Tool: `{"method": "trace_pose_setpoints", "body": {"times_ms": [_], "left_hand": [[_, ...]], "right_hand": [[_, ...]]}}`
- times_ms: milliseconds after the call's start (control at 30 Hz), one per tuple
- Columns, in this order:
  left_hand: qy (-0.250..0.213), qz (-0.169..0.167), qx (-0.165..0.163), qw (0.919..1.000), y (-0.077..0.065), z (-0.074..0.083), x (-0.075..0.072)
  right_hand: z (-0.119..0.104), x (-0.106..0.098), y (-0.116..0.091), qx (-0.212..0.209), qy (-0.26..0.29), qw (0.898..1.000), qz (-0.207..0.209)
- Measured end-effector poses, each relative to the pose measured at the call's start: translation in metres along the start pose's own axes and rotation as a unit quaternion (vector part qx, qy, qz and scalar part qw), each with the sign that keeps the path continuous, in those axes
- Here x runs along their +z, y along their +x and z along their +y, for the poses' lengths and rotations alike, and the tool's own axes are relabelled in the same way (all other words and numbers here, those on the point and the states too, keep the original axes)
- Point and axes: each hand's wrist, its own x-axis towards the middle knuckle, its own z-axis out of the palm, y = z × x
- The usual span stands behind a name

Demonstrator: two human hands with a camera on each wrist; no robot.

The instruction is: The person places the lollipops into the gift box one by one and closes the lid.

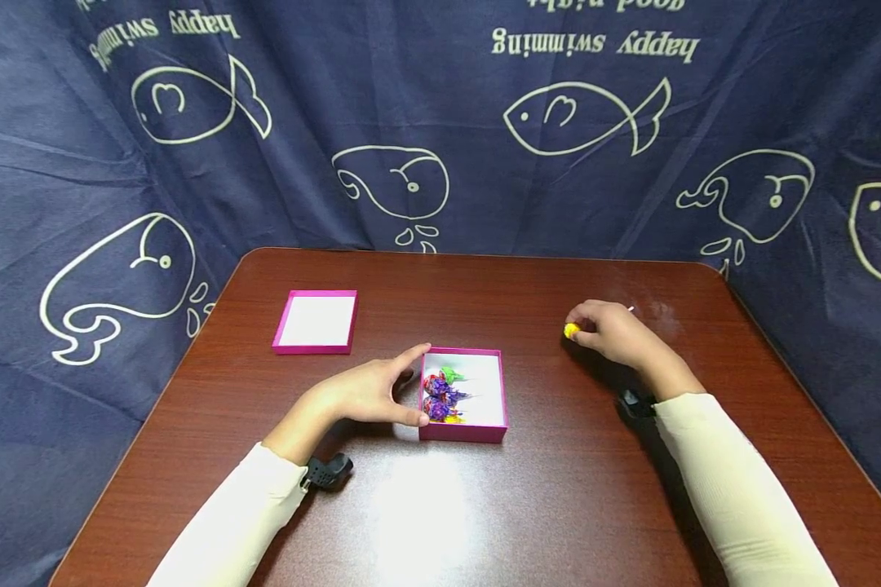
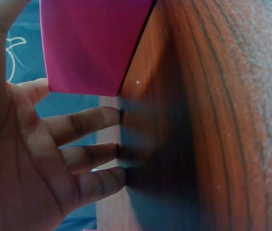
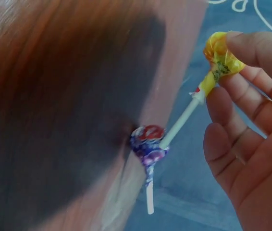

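My right hand point(image 1: 613, 330) pinches a yellow-wrapped lollipop point(image 3: 222, 55) by its head between thumb and fingers, its white stick pointing down-left in the right wrist view. Behind that stick, a purple and red lollipop point(image 3: 148, 144) is in sight on the table. My left hand point(image 1: 370, 391) rests with thumb and index finger spread along the left side of an open pink box point(image 1: 488, 391), touching its corners. In the left wrist view the other fingers point(image 2: 90, 125) are extended, tips at the tabletop. Several wrapped lollipops point(image 1: 440, 395) lie along the left inside the white-lined box.
A pink-rimmed, white-lined lid point(image 1: 316, 322) lies inside up on the brown wooden table point(image 1: 543, 505), beyond my left hand. A dark blue curtain point(image 1: 470, 106) with fish and whale drawings hangs at the table's far edge and sides.
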Motion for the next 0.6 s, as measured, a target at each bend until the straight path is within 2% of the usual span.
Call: {"method": "trace_pose_setpoints", "body": {"times_ms": [333, 600], "left_hand": [[0.004, 0.002, 0.004, 1.0, 0.001, -0.002, 0.001], [-0.001, 0.001, -0.001, 1.0, 0.001, -0.001, 0.001]], "right_hand": [[-0.02, -0.004, 0.009, -0.034, 0.009, 0.999, 0.023], [-0.04, -0.006, 0.018, -0.047, 0.01, 0.999, 0.006]]}}
